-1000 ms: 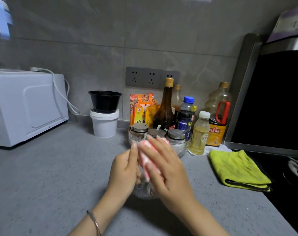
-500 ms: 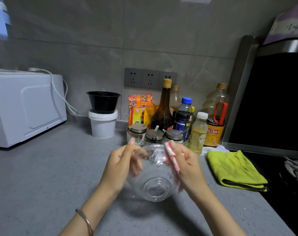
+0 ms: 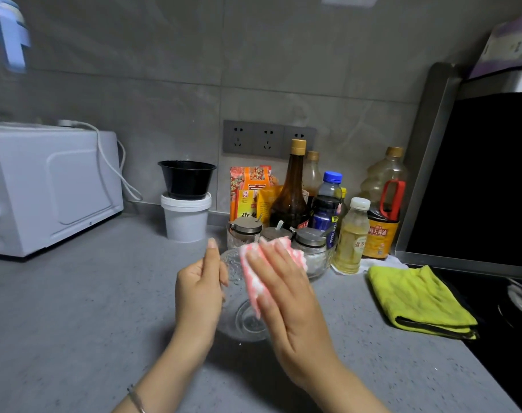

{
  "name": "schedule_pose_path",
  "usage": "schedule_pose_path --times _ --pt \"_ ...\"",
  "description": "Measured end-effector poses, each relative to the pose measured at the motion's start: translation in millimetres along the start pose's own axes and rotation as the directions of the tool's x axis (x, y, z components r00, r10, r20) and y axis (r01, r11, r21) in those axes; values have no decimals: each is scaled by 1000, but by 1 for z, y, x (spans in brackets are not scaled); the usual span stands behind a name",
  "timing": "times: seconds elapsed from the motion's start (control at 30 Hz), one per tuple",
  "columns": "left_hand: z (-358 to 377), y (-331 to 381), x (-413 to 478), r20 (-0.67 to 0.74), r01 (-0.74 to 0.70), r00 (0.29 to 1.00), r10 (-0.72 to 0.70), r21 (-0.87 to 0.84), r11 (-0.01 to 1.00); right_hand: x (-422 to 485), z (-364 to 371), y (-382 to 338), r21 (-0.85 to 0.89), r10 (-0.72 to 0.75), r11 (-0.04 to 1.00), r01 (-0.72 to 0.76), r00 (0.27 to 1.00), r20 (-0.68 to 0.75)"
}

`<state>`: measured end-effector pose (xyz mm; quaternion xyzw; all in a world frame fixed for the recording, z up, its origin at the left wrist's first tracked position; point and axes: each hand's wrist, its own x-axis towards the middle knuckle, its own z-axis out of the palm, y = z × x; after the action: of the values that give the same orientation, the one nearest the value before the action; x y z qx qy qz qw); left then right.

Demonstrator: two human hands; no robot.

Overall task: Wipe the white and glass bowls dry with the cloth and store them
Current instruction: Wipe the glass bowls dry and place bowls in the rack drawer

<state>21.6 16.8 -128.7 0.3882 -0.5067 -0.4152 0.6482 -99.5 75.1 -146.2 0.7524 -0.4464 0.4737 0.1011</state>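
A clear patterned glass bowl [image 3: 247, 320] is tilted on its side just above the grey counter [image 3: 74, 308], its base facing me. My left hand [image 3: 198, 290] grips the bowl's left rim, thumb pointing up and fingers curled over the edge. My right hand [image 3: 286, 302] lies flat on a pink and white cloth [image 3: 253, 281] and presses it against the bowl's upper right side with straight fingers. The cloth and that hand hide much of the bowl.
Just behind the bowl stand lidded seasoning jars [image 3: 309, 238], bottles [image 3: 292, 192] and snack packets. A black bowl [image 3: 187, 180] sits on a white tub [image 3: 185, 219] near the wall. White microwave [image 3: 45, 186] at left. Folded yellow cloth [image 3: 417, 299] and black stove [image 3: 507, 338] at right.
My right hand went from pinching the cloth at the bowl's right edge to lying flat over it on the bowl. The bowl has turned a little in my left hand.
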Motion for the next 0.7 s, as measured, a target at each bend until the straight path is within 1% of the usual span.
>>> schedule_pose_path --times 0.07,0.1,0.13,0.17,0.2,0.27,0.37,0.4,0.47,0.5,0.53,0.6,0.7 --pt "2 -2 -1 35 -23 999 23 15 1000 1 0 -1 -127 -134 982 137 990 36" --pt "3 -3 -3 66 -31 997 30 16 999 2 0 -1 -177 -167 969 171 985 39" --pt "5 -2 -5 92 -44 995 42 24 999 4 0 -1 -201 -164 965 165 986 25" --pt "6 -1 -7 105 -62 993 58 34 997 6 -1 0 -195 -132 972 129 991 1" --pt "7 1 -8 112 -76 991 72 33 997 8 -2 0 -157 -73 985 68 997 -30" --pt "7 5 -12 113 -70 991 69 6 998 10 -6 2 -10 78 997 -79 994 -76" --pt "6 9 -15 83 -8 997 10 -26 1000 10 -11 5 231 275 941 -248 957 -91" --pt "7 10 -15 75 13 997 -9 -46 999 10 -12 5 349 347 889 -295 933 -94" --pt "6 10 -14 67 38 997 -32 -91 995 12 -16 3 594 511 707 -384 858 -53" --pt "5 9 -12 72 50 997 -43 -108 993 12 -19 2 655 560 634 -411 828 -22" --pt "5 7 -10 88 68 994 -58 -115 991 12 -21 2 668 579 609 -428 815 -5" --pt "5 3 -7 133 95 988 -81 -100 990 14 -25 3 636 574 634 -440 819 -6" --pt "5 3 -3 216 29 976 -17 -53 998 16 -32 12 623 549 663 -415 836 -27"
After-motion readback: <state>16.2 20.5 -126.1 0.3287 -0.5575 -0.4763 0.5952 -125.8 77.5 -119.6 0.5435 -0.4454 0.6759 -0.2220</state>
